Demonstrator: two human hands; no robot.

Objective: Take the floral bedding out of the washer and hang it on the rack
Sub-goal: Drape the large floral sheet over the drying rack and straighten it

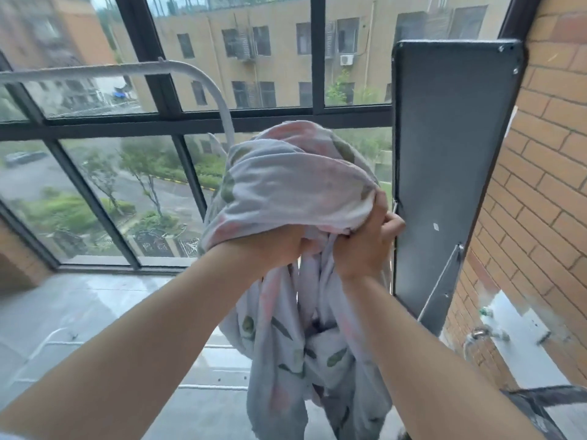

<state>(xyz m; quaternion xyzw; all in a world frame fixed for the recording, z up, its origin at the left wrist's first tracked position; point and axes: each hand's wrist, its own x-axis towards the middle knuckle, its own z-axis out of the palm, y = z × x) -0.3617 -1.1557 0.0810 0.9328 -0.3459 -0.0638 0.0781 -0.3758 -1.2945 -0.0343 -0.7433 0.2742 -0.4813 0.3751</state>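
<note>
Arms raised, left hand (pixel 279 246) and right hand (pixel 365 249) side by side, clutching floral bedding (pixel 295 185).

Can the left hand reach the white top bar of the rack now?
Probably, but not freely: the left hand grips the floral bedding. The rack bar lies up-left, with seemingly nothing between.

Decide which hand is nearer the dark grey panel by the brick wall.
Right. The right hand grips the floral bedding just beside the dark grey panel; the left hand grips it further left, on the right hand's far side.
</note>
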